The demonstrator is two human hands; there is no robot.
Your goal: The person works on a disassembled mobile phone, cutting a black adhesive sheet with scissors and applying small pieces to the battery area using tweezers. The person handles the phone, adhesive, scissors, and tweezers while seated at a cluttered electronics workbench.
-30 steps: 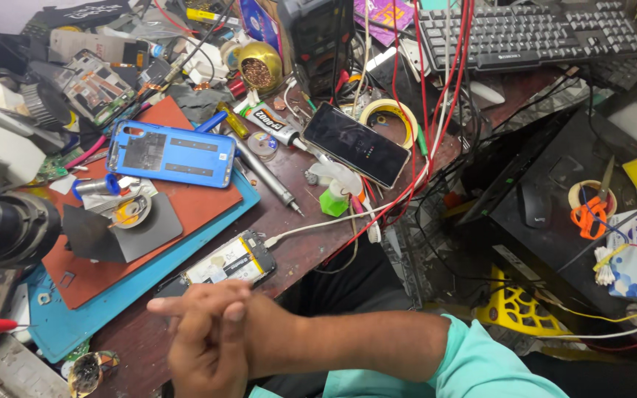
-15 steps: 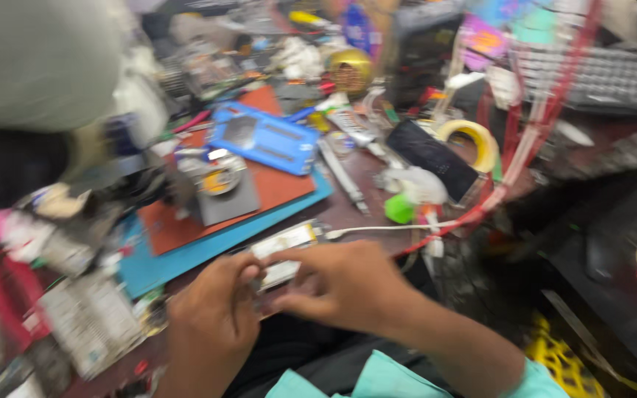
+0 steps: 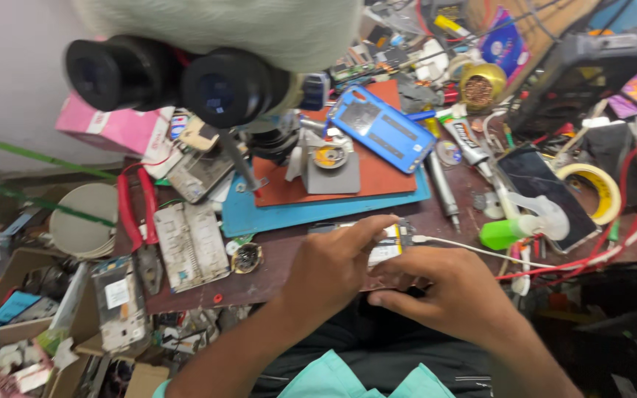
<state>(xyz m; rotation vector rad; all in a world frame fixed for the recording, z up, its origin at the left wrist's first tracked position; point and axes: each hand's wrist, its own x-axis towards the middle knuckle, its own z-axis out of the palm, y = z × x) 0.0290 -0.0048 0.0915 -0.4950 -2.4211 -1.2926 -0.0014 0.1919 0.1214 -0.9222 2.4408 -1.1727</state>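
Head cam: both hands pinch the opened phone (image 3: 386, 247) at counter (image 3: 289, 262) edge; left hand (image 3: 331, 267) fingers on top, right hand (image 3: 443, 295) under; long axis sideways; cable (image 3: 480, 252) rightward.

An opened phone (image 3: 386, 247) lies flat at the near table edge. Its white-and-yellow insides face up. A white cable (image 3: 473, 251) runs right from it.
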